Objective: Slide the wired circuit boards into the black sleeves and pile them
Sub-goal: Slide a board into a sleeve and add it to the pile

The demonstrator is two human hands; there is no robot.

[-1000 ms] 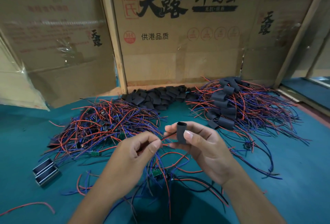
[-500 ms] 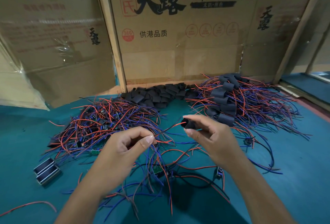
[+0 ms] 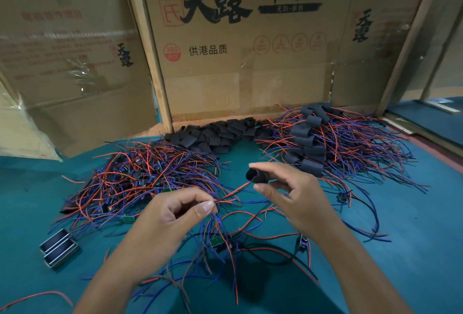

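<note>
So over at the far left of the teal mat there's a pair of little metal-framed blocks sitting side by side, touching each other, just off the near-left edge of the big tangle. That tangle is my pile of unsleeved boards, red and blue wires going everywhere, with small green and dark boards poking out of it.

My left hand is just in front of that pile, thumb and forefinger pressed together on a bundle of red and blue wires. Other fingers are curled under, can't see what they're doing. More loose wire and a green board trail on the mat below it.

Behind the tangle, up against the cardboard box, is the heap of empty black sleeves.

My right hand is to the right of the tangle, held above the mat, pinching one black sleeve between thumb and forefinger, open end facing left. The wire tip sits right at its mouth; can't tell if it's in.

Further right and back is the finished pile, sleeved boards stacked with their wires fanned outward.
</note>
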